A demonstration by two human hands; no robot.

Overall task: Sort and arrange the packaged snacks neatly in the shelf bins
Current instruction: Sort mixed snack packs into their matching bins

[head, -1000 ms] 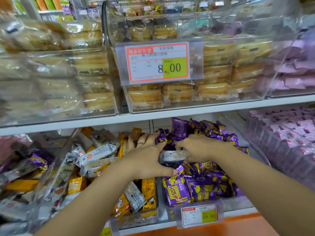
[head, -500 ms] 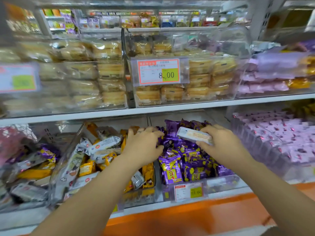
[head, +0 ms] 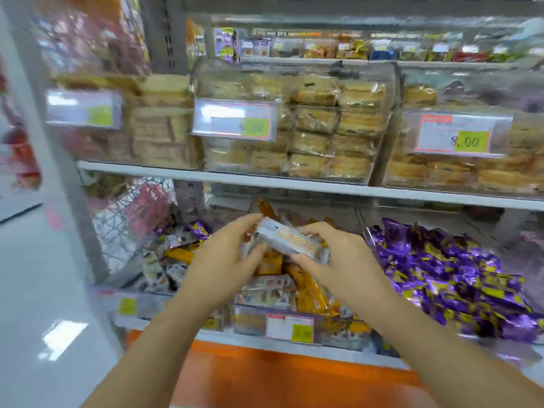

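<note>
A white and orange snack packet point(head: 287, 238) is held above the mixed bin point(head: 297, 293) of orange and white packets on the lower shelf. My right hand point(head: 332, 260) grips its right end from below. My left hand point(head: 226, 257) holds its left end, fingers curled at the packet's top corner. To the right lies a heap of purple and yellow snack packets point(head: 447, 275). Left of my hands, another bin point(head: 167, 260) holds mixed white, orange and purple packets. The view is blurred by motion.
The upper shelf point(head: 265, 179) carries clear bins of stacked yellow cakes point(head: 318, 134) with price tags point(head: 454, 136). A grey upright post point(head: 59, 142) stands at the left, with open floor point(head: 38, 275) beyond. An orange shelf base point(head: 265, 375) runs below.
The view has swung left. My right hand carried the white packet from over the purple packets to above the mixed bin, and my left hand came up to hold its other end.
</note>
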